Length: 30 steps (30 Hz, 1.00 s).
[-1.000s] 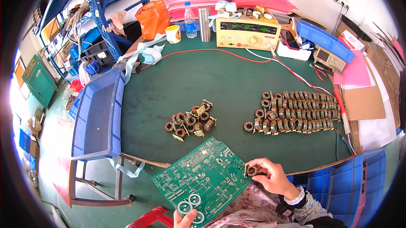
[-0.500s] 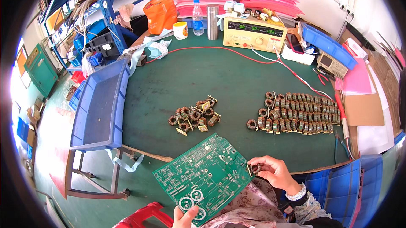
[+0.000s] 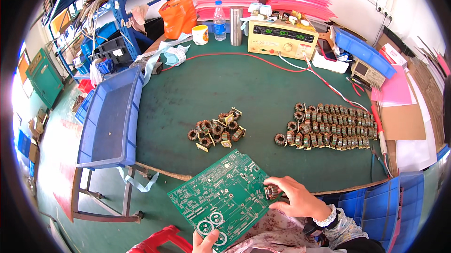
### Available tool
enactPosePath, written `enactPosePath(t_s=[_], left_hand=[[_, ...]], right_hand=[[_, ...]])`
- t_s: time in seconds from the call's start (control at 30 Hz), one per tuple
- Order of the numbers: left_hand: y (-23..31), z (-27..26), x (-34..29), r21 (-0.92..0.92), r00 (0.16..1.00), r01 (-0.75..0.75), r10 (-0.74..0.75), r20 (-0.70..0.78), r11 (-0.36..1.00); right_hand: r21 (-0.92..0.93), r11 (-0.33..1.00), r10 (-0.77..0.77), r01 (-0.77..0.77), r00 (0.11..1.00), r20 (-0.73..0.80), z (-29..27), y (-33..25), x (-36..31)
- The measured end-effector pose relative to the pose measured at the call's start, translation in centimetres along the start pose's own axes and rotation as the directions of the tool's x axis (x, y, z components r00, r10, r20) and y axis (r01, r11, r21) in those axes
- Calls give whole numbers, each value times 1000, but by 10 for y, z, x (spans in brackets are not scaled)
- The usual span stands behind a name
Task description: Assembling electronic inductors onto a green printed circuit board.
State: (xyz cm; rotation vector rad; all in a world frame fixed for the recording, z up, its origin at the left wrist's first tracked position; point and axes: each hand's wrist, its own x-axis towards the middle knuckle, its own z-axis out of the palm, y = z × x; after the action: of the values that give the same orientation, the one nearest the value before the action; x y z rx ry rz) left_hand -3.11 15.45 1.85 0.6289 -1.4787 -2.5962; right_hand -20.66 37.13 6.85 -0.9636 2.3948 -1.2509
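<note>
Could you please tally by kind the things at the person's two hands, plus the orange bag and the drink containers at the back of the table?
Green circuit board, held in the left hand: 1
Wound coil, at the right hand: 1
Orange bag: 1
Mug: 1
Plastic bottle: 1
Metal flask: 1
Total: 6

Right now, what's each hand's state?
Left hand: closed on the flat green circuit board.
Right hand: partly open around a copper-wound ring coil; grip unclear.
</note>
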Motion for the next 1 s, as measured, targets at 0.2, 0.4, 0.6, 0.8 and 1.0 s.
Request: enactPosePath(t_s=[0.2,0.4,0.6,0.8,1.0], left_hand=[[-2,2,0,75,1000,3,-4,14,997],[4,4,1,69,999,-20,23,-44,997],[8,-3,-6,181,997,-1,15,-78,984],[6,-6,-10,117,993,-2,16,-121,993],[4,-9,-15,238,983,-112,142,-115,965]], right_hand=[[24,998,-50,58,967,-250,1,13,3],[-265,959,-190,96,914,-359,-15,3,23],[-606,796,-229,-7,922,-312,-13,30,41],[-505,840,-383,199,876,-292,10,8,83],[-699,699,-427,150,872,-241,35,29,130]])
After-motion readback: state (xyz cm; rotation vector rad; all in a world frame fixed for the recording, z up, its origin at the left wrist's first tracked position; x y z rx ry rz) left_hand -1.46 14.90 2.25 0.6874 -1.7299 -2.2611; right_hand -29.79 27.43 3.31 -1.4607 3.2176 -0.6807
